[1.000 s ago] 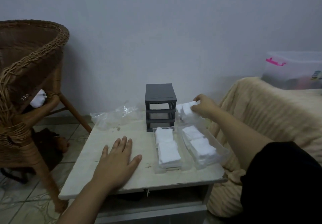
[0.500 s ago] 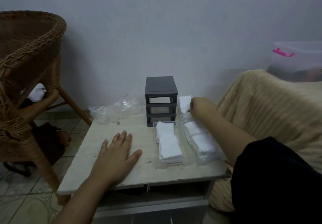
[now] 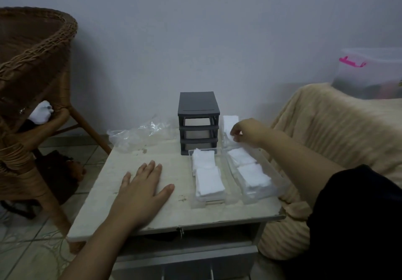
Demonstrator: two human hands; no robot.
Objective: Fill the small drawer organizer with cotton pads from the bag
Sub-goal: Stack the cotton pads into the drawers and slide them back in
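A small dark grey plastic drawer organizer frame (image 3: 198, 123) is standing at the centre of the frame, at the back of a pale marble-topped low table (image 3: 134, 194), with its three slots sitting open and drawerless. Just below it, two clear plastic drawers are lying side by side on the tabletop: the left clear drawer (image 3: 206, 178) is holding two stacks of white square cotton pads (image 3: 207, 180), and the right clear drawer (image 3: 253, 176) is holding two more stacks of white pads (image 3: 250, 170). A third clear drawer (image 3: 228, 131) is sitting just right of the organizer frame, with a white pad stack (image 3: 230, 123) showing in it.

The right hand (image 3: 248, 132) is reaching in from the right of the frame, its fingertips pinching together on the near edge of that pad stack. The left hand (image 3: 142, 189) is lying flat on the table at lower centre-left, palm down, fingers spread apart and gripping nothing.

A crumpled clear plastic bag (image 3: 141, 135) is lying on the table left of the organizer. A brown wicker chair (image 3: 32, 79) is filling the left of the frame, a beige ribbed blanket (image 3: 339, 131) is draping over furniture on the right, and a translucent storage box with a pink latch (image 3: 369, 72) is resting at the upper right.
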